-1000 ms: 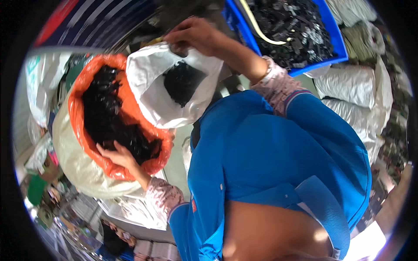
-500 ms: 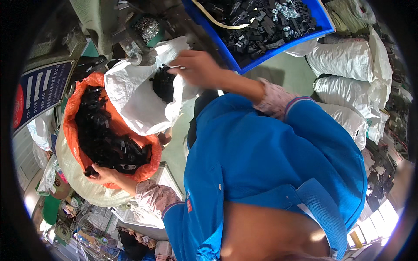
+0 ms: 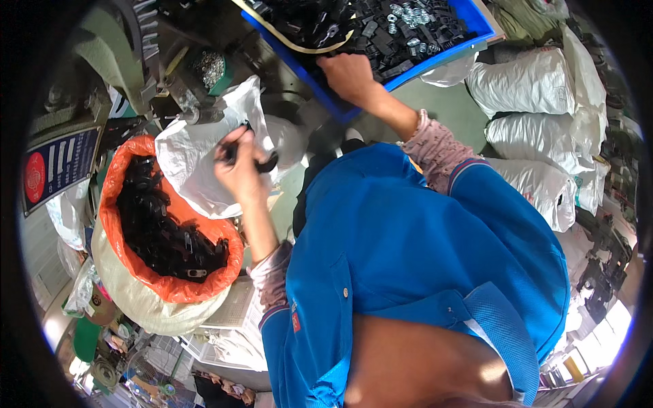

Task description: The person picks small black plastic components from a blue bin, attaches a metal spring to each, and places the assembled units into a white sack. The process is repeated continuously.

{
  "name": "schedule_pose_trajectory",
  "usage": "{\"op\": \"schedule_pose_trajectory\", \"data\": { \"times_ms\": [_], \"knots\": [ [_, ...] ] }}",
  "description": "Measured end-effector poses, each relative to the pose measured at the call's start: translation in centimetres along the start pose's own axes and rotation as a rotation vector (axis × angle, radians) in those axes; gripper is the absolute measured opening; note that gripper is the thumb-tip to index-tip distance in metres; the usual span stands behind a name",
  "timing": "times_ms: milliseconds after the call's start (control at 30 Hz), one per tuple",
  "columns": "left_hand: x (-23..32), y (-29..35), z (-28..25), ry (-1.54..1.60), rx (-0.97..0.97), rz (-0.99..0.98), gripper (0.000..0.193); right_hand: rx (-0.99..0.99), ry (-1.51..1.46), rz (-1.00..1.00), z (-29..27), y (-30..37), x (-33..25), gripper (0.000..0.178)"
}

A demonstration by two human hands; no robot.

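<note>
My left hand (image 3: pixel 238 170) is over the white sack (image 3: pixel 183 166), its fingers closed around a curved black plastic part (image 3: pixel 266 162). Motion blurs the fingers somewhat. My right hand (image 3: pixel 350 78) is at the near side of the blue bin (image 3: pixel 435 61), beside a pale curved rim inside it. Its fingers are curled, and their tips are hard to see against the dark parts. Small black blocks (image 3: pixel 377 37) and shiny metal springs (image 3: pixel 411 17) lie in the bin. To the left, an orange-lined sack (image 3: pixel 235 255) holds many black parts (image 3: pixel 156 217).
A machine (image 3: pixel 109 54) with a label plate (image 3: pixel 61 163) stands at the left. Behind the white sack is a green container (image 3: pixel 221 81) of small metal pieces. Full white sacks (image 3: pixel 524 88) are stacked at the right. A wire-guarded fan (image 3: pixel 149 374) is at the lower left.
My left hand has left the orange-lined sack and come over the white sack with a black part. My right hand has moved from the white sack to the blue bin.
</note>
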State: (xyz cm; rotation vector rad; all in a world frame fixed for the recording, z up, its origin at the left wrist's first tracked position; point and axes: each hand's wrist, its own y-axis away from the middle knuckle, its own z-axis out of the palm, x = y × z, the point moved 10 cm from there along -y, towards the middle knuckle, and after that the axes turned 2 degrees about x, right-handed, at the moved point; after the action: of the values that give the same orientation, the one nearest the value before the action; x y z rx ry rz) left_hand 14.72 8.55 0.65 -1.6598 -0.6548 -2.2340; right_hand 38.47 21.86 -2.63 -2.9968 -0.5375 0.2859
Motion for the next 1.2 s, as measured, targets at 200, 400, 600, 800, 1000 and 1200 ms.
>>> {"op": "schedule_pose_trajectory", "data": {
  "times_ms": [200,400,600,800,1000,1200],
  "knots": [
    [-2.9,-0.2,10.5,-0.117,-0.283,-0.123,0.019,0.092,-0.172,0.054,-0.5,-0.2,1.3,0.013],
    [-3.8,-0.7,14.4,-0.356,-0.391,-0.004,0.024,0.182,-0.343,0.181,-0.7,0.7,2.4,0.015],
    [-5.5,-0.8,15.2,-0.496,-0.415,-0.021,0.025,0.114,-0.351,0.311,0.6,0.9,3.7,0.012],
    [-4.2,-0.6,16.7,-0.681,-0.485,0.299,0.035,0.12,-0.381,0.214,-3.2,3.1,2.9,0.009],
    [-5.1,2.0,19.0,-0.647,-0.732,0.155,0.038,0.161,-0.868,-0.01,-9.3,7.5,5.0,0.019],
    [-4.6,2.1,19.9,-0.378,-0.637,-0.021,0.034,0.092,-0.132,0.307,-11.0,5.2,20.2,0.014]
  ]
}}
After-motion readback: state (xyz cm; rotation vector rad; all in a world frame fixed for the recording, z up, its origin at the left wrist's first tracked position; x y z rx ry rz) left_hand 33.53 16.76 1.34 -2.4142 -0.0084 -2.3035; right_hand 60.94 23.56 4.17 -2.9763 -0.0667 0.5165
